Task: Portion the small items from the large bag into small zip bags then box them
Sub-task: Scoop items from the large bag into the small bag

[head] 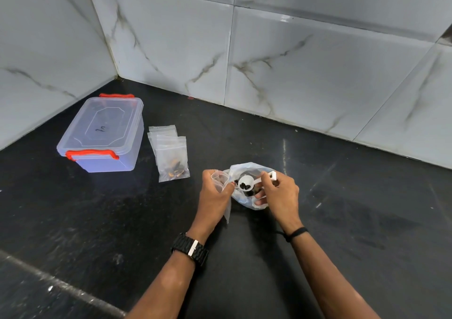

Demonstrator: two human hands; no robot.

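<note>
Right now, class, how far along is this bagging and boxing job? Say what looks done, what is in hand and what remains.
Done: one filled zip bag lies on the stack of small bags. In hand: the left hand holds an open zip bag while the right hand holds a white scoop of dark pieces above the large bag. Left: more filling, and boxing; the box has its lid on.

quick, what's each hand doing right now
Left hand: closed, holding a small zip bag open.
Right hand: closed, pinching a white scoop with dark pieces in it, over the large bag.

A black countertop [342, 221] meets marble-veined wall tiles [293, 62].
</note>
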